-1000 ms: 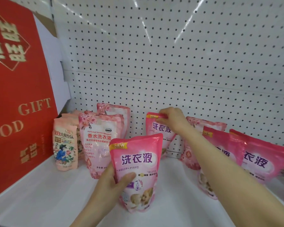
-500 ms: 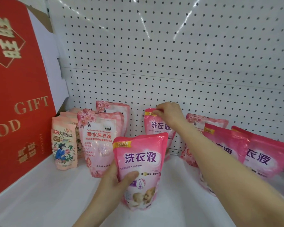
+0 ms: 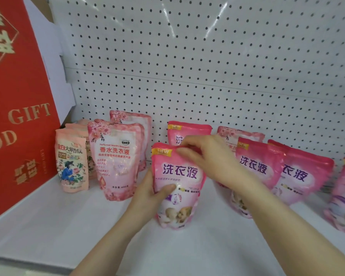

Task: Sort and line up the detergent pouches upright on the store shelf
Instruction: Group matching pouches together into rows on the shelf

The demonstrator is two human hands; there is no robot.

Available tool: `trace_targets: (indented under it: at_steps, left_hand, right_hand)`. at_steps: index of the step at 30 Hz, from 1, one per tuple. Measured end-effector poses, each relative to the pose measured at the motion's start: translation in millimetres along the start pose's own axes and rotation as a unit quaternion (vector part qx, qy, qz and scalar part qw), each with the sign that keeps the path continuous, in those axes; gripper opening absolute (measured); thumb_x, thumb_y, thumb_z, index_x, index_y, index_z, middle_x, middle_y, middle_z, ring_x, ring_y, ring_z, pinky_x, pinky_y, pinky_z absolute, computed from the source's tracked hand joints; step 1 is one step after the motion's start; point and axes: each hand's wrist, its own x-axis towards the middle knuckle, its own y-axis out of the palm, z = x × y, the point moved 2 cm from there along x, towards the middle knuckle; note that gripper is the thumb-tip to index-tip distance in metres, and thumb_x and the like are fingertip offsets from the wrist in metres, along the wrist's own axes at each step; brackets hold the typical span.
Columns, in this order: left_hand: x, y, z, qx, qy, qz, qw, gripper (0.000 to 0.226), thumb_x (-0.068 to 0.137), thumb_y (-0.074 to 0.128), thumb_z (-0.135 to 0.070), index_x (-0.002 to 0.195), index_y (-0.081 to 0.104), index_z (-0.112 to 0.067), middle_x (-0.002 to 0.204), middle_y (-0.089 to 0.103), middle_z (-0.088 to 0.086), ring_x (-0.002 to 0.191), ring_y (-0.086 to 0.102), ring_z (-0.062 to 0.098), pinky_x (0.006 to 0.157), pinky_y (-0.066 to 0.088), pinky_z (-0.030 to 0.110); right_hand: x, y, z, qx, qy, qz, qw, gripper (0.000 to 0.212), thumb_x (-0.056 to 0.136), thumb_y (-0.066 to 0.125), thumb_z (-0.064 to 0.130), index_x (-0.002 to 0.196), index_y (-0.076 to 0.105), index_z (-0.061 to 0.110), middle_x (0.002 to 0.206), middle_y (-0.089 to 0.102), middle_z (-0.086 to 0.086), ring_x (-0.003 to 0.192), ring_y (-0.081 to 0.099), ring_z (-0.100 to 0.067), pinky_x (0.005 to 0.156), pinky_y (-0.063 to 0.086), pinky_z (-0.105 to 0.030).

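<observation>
A bright pink detergent pouch [image 3: 175, 204] stands upright at mid-shelf. My left hand [image 3: 149, 194] grips its left side, thumb across the front. My right hand [image 3: 205, 154] pinches its top edge. Behind it a second bright pink pouch [image 3: 187, 130] leans on the pegboard. More bright pink pouches [image 3: 257, 166] [image 3: 299, 176] lean to the right, and a pale floral pouch [image 3: 239, 136] stands behind them. At left stand pale pink floral pouches [image 3: 116, 160] [image 3: 133, 124] and peach pouches [image 3: 71, 166].
A big red gift box [image 3: 18, 108] walls off the left end of the white shelf [image 3: 68, 226]. White pegboard [image 3: 207, 66] forms the back. Another pink pouch [image 3: 343, 196] sits at the far right edge.
My right hand has let go of the rear pink pouch and come forward onto the top of the front pouch. The left hand keeps its hold on that pouch.
</observation>
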Motion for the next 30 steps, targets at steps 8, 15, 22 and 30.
trace_targets:
  at_steps: [8, 15, 22, 30]
  left_hand:
    - [14.7, 12.2, 30.8, 0.067, -0.007, 0.047, 0.997, 0.053, 0.09, 0.063, -0.008, 0.135, 0.041, -0.026, 0.124, 0.056, -0.014, 0.114, 0.056, 0.004, 0.079, 0.046, 0.005]
    - [34.4, 20.0, 49.9, 0.081, -0.021, 0.108, 0.991, 0.07, 0.091, 0.061, -0.006, 0.149, 0.029, -0.028, 0.143, 0.043, -0.007, 0.13, 0.045, 0.009, 0.095, 0.047, 0.014]
    - [32.3, 20.4, 50.8, 0.077, -0.019, 0.127, 0.989, 0.071, 0.092, 0.059, -0.005, 0.144, 0.024, -0.038, 0.145, 0.039, -0.003, 0.122, 0.046, 0.003, 0.083, 0.043, 0.001]
    - [11.3, 51.1, 12.7, 0.218, 0.014, 0.11, 0.97, 0.042, 0.087, 0.067, -0.018, 0.125, 0.051, -0.017, 0.124, 0.049, 0.005, 0.105, 0.059, 0.016, 0.097, 0.048, 0.035]
  right_hand:
    - [39.3, 8.3, -43.6, 0.004, 0.073, -0.005, 0.997, 0.019, 0.092, 0.064, 0.036, 0.102, 0.077, 0.025, 0.089, 0.075, 0.005, 0.076, 0.067, -0.015, 0.075, 0.053, -0.032]
    - [61.7, 25.1, -66.9, -0.07, 0.075, -0.044, 0.994, 0.023, 0.095, 0.059, 0.037, 0.103, 0.075, 0.023, 0.083, 0.073, 0.006, 0.074, 0.064, -0.018, 0.078, 0.052, -0.037]
    - [27.2, 16.3, -63.3, -0.136, 0.069, -0.116, 0.981, 0.028, 0.098, 0.054, 0.032, 0.122, 0.065, 0.023, 0.11, 0.071, 0.001, 0.102, 0.059, -0.024, 0.093, 0.042, -0.044]
    - [-80.5, -76.7, -111.7, -0.307, 0.261, -0.189, 0.896, 0.037, 0.099, 0.051, 0.031, 0.131, 0.058, 0.013, 0.127, 0.063, -0.015, 0.124, 0.049, -0.035, 0.102, 0.032, -0.047]
